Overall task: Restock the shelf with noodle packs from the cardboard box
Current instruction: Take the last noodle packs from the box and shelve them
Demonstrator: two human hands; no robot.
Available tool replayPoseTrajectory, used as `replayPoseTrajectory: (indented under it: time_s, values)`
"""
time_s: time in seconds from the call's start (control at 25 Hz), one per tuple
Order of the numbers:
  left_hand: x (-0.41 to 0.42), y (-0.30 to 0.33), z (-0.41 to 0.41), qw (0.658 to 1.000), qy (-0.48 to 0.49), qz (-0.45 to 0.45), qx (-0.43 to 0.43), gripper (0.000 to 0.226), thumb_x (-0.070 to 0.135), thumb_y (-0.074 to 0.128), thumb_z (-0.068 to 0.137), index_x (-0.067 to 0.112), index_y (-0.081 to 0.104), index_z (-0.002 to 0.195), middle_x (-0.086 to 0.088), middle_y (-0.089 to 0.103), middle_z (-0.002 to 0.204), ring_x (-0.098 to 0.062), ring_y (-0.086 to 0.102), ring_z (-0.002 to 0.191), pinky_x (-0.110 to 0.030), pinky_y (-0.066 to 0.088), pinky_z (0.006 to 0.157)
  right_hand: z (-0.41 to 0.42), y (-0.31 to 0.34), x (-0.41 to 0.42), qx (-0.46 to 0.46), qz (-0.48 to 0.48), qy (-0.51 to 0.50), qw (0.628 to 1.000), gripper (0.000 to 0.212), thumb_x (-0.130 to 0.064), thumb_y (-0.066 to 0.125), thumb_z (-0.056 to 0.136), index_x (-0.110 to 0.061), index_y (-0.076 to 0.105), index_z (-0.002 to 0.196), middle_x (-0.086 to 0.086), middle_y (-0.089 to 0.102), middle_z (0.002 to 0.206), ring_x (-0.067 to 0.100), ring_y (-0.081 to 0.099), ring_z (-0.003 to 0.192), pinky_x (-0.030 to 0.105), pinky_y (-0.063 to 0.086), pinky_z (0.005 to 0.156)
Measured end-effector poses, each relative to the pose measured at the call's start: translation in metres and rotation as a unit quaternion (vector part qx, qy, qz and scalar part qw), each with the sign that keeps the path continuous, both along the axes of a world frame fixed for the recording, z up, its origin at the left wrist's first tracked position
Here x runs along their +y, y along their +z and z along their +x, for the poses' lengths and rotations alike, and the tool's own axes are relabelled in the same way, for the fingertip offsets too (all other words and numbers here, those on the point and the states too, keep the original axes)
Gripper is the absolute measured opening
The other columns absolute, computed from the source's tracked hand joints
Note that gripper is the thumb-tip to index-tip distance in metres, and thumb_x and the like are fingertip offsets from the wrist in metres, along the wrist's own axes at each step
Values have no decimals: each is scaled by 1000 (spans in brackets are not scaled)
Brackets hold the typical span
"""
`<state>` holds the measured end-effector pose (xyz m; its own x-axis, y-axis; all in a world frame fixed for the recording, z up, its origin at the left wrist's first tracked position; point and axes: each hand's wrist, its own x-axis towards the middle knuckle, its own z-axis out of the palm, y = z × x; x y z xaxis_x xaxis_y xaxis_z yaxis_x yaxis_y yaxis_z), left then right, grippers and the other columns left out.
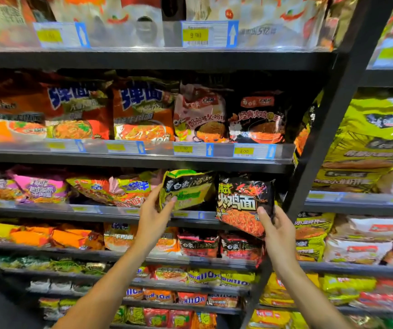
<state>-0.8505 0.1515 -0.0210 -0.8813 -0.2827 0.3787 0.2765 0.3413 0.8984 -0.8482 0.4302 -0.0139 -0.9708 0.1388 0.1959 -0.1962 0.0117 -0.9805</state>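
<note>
My left hand (154, 216) grips the lower left corner of a yellow-green and black noodle pack (187, 188), held tilted at the front of the third shelf (110, 216). A black noodle pack with red flames and orange noodles (244, 205) is held by my right hand (277, 230) at its lower right corner, just in front of the same shelf's right end. The two packs are side by side, almost touching. The cardboard box is out of view.
Dark metal shelves hold several rows of noodle packs above and below. A dark upright post (333, 129) divides this bay from the right bay with yellow-green packs (371, 138). Clear price-tag rails (190, 149) run along the shelf edges.
</note>
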Motion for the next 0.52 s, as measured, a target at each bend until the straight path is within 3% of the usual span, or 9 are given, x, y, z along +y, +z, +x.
replayPoseTrajectory:
  time_s: [0.16,0.24,0.28,0.32,0.36,0.44,0.52]
  values:
    - [-2,-15,-31,999,-18,15,-44,67,50,65,90,20,43,146,0,49,147,-16,42,139,-47,37,115,-12,-7,0,11,-5,-18,1000,16,-22,60,99,-33,66,108,-15,73,107,-4,64,107,21,47,93]
    - [-1,-17,-42,995,-52,9,-90,59,45,63,93,22,44,144,6,46,147,-11,39,139,-41,36,115,-17,-12,2,10,-12,-28,999,19,-24,60,98,-28,67,116,-13,73,113,1,63,113,28,47,100]
    - [1,-18,-46,993,-64,-15,-98,40,37,61,96,27,50,134,11,52,135,-6,45,130,-35,41,108,-18,-13,3,8,-10,-34,999,21,-25,60,98,-26,66,118,-11,72,115,2,62,116,30,47,102]
    - [2,-18,-49,992,-71,-43,-95,16,30,58,98,29,53,113,12,56,113,-2,53,111,-34,46,92,-19,-14,3,11,-7,-36,999,19,-25,60,99,-27,67,116,-11,73,113,3,63,114,29,47,101]
    - [3,-20,-53,991,-72,-73,-84,8,27,56,100,25,49,96,8,50,90,2,51,86,-32,42,77,-20,-13,2,12,-3,-37,999,15,-24,60,99,-29,67,111,-12,74,109,2,64,111,26,48,97]
    - [-1,-26,-64,988,-51,-123,-80,27,23,56,100,11,39,83,1,33,74,1,40,64,-21,34,66,-22,-11,0,22,-1,-35,999,15,-22,59,99,-30,68,109,-11,74,107,2,65,110,23,47,93]
    - [-8,-28,-75,979,-7,-192,-68,32,23,57,99,11,34,79,0,30,71,-3,38,63,-22,33,61,-27,-11,-3,31,-5,-33,999,20,-21,58,100,-25,67,117,-8,74,113,5,64,114,27,46,97]
